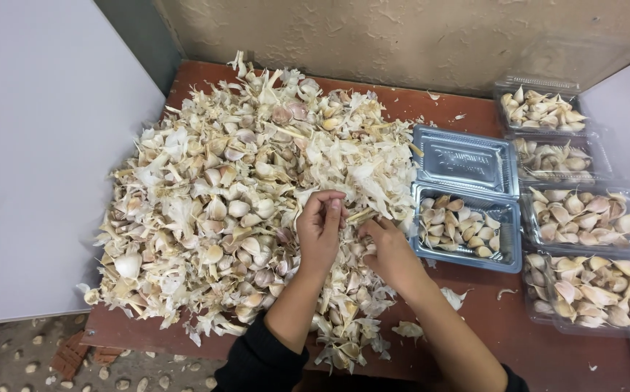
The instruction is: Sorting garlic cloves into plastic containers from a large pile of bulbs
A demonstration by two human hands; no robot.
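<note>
**Picking Garlic From the Pile**

While both hands dig, the left hand (pixel 320 231) pinches something small, too hidden to name, with bent fingers, and the right hand (pixel 387 250) curls into the garlic pile (pixel 242 203) (papery, dry skins everywhere). I think sorting cloves is under way. Just beyond sits the open tray (pixel 467 236) of smooth cloves on the brown table (pixel 504 327).

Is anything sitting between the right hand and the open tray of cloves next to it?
Nothing visible does. The right hand rests on the edge of the garlic pile, and the open tray lies just to its right; only a few loose skins lie on the table there. The tray's lid is folded back.
</note>
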